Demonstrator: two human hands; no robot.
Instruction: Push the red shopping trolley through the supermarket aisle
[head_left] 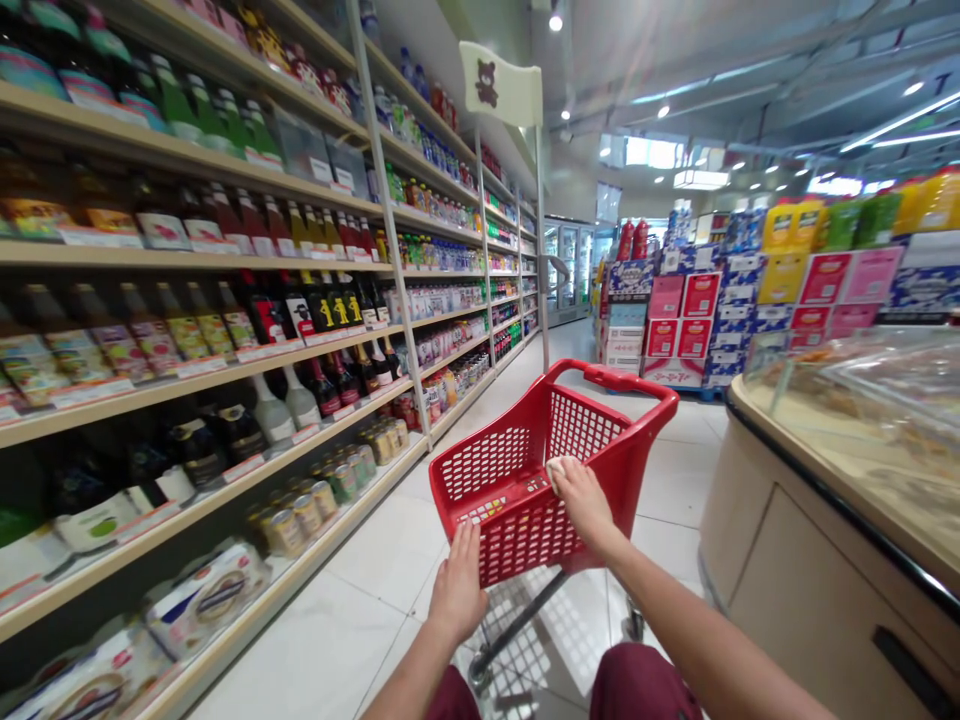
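A small red plastic shopping cart (529, 545) with perforated basket walls stands right in front of me. My right hand (585, 505) presses a small pale cloth (553, 474) against the top rim of the basket's near side; the fingers partly cover it. At the basket's near left corner, my left hand (459, 585) rests with fingers stretched out along the rim and nothing visible in it. A pole at the far side of the cart carries a cream flag (501, 84) with a brown bear on it.
Shelves (330, 350) of bottles and cans run along the left. On the right stands a curved display counter (795, 500) with a dark edge. Stacked boxes (679, 320) and drink jugs are farther back. White floor tiles (382, 590) lie around the cart.
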